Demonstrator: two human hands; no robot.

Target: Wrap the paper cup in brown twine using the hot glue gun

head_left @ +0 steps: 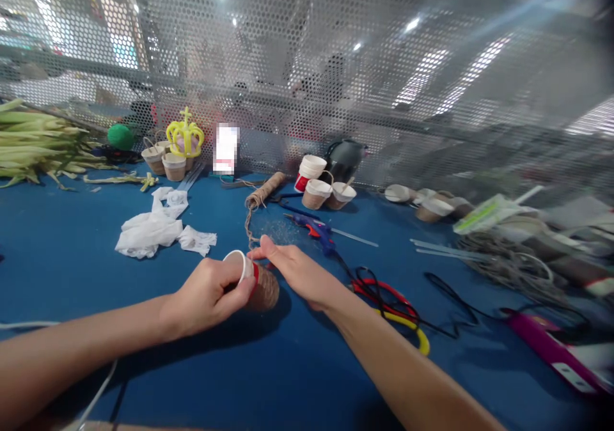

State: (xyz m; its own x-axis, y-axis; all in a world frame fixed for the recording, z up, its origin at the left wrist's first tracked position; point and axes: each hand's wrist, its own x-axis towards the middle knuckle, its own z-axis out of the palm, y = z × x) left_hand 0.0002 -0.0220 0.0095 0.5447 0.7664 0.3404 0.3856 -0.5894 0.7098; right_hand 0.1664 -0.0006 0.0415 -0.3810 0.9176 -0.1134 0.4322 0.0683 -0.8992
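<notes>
- Holding the paper cup [245, 268] tilted on its side, my left hand [207, 293] is closed around the rim end, with the thumb along the outer wall. The mouth faces left, and I can't tell whether the base touches the blue table [192, 373].
- My right hand [300, 272] reaches in from the other side, narrow, fingers together at the far side of the cup. I can't tell whether they pinch the twine or only guide it.
- Brown twine [267, 289] covers the lower body; a red band of cup shows between it and the white rim.
- A loose strand [248, 223] runs from the roll of twine [265, 190], lying just beyond the hands, towards the right fingertips.
- I'd judge the cup very light and thin-walled, so a hard squeeze at the rim could buckle it. The wrapped part should be stiffer and rougher, less likely to slip; I'd take hold there lightly, or keep the rim hold gentle.
- The strand looks soft and limp; I'd take it close to the cup, where slack matters least.
- The blue glue gun [314, 227] lies beyond the right hand, and crumpled white tissue [151, 231] sits off to the left.
</notes>
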